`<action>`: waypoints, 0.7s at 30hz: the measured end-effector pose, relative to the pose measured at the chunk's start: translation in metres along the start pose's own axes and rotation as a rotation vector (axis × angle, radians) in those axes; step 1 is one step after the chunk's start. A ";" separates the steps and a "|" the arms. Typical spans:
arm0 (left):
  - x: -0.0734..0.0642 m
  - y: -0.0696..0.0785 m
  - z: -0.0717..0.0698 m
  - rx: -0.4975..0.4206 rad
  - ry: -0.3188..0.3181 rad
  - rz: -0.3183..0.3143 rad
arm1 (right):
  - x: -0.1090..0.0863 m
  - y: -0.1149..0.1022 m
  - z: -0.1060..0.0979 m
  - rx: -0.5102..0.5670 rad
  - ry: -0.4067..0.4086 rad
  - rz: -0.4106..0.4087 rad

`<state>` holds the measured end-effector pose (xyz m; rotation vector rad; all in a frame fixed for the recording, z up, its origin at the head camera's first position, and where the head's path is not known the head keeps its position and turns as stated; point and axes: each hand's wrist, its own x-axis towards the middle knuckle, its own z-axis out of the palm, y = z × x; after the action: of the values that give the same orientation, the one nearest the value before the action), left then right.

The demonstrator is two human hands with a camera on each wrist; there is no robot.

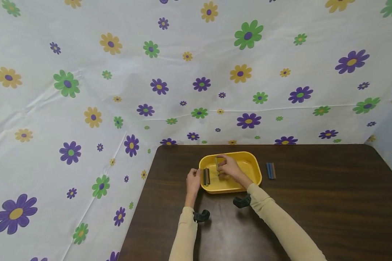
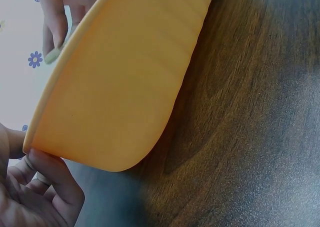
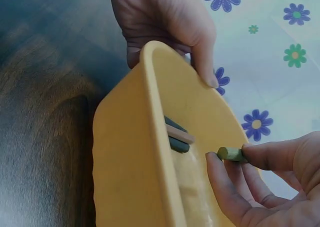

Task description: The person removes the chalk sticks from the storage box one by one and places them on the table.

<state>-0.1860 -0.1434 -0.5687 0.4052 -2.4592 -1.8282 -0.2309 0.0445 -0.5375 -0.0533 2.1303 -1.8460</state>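
A yellow tray (image 1: 228, 190) with raised walls stands on the table. My left hand (image 1: 193, 180) pinches its left rim, the thumb over the edge and the fingers curled beneath, as the left wrist view shows of the hand (image 2: 37, 187). My right hand (image 1: 230, 167) is over the tray and holds an olive-green chalk stick (image 3: 231, 154) between thumb and fingertips. Inside, at the left end, two dark chalk sticks (image 3: 179, 145) lie side by side with a brownish one (image 3: 180, 133) between them. The green stick is apart from them.
To the right of the tray, blue chalk sticks (image 1: 269, 170) and a brown one (image 1: 274, 171) lie together on the dark wooden table (image 1: 330, 195). A white flowered sheet (image 1: 274, 123) hangs behind the table and along its left side.
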 end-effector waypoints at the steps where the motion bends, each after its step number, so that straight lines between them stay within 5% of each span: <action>1: 0.000 -0.001 0.000 0.003 0.000 0.003 | -0.001 -0.001 -0.002 0.004 -0.004 -0.002; 21: -0.001 -0.001 0.001 0.006 0.023 0.016 | -0.027 -0.005 -0.053 0.039 0.013 -0.021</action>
<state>-0.1855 -0.1422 -0.5695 0.4032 -2.4462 -1.8010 -0.2206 0.1011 -0.5207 -0.0555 2.1092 -1.9038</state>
